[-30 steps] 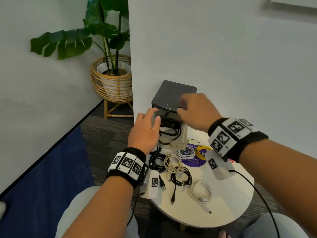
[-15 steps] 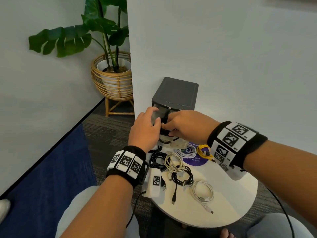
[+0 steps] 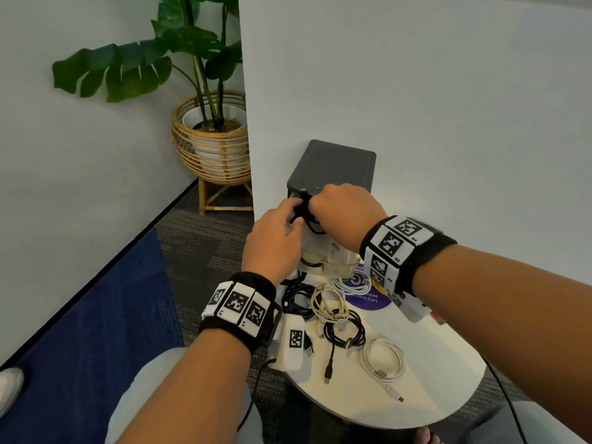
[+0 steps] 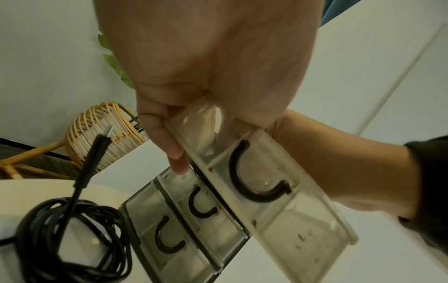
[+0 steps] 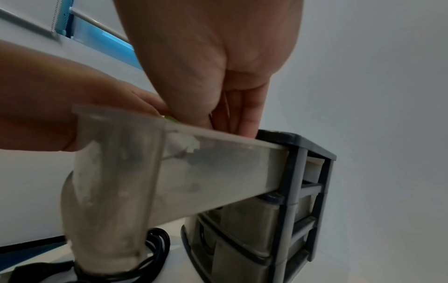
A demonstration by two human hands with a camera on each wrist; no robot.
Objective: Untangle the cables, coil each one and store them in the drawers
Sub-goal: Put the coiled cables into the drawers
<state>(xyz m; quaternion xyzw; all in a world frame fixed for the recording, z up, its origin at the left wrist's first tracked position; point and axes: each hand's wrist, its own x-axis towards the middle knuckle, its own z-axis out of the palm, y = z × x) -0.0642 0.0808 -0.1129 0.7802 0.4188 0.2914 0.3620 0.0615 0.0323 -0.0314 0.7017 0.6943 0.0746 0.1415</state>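
1. State: top drawer (image 5: 213,164) of the grey drawer unit (image 3: 336,161) is pulled out. The left hand (image 3: 272,245) has fingers (image 4: 167,141) curled over the drawer's front edge, gripping it. The right hand (image 3: 346,213) reaches down into the drawer, fingers (image 5: 242,114) bunched around a black cable (image 3: 302,208); the grip itself is mostly hidden in the head view.
2. Risk: coil springs loose on release. Cause: nothing visible ties it, and the drawer is shallow.
3. Risk: a loop or plug hangs over the drawer rim and jams the drawer on closing. Cause: part of the cable sits at rim height near the unit's frame.
4. Risk: the unit tips or slides toward the person. Cause: downward pressure on an extended top drawer; the unit looks light.
5. Risk: forearms sweep the waiting coils off the surface (image 3: 432,379). Cause: the black coil (image 3: 344,330), white coil (image 3: 382,357) and beige coil (image 3: 328,304) lie directly under both wrists.
6. Remaining: several coils not yet stored; lower drawers (image 4: 184,226) shut.
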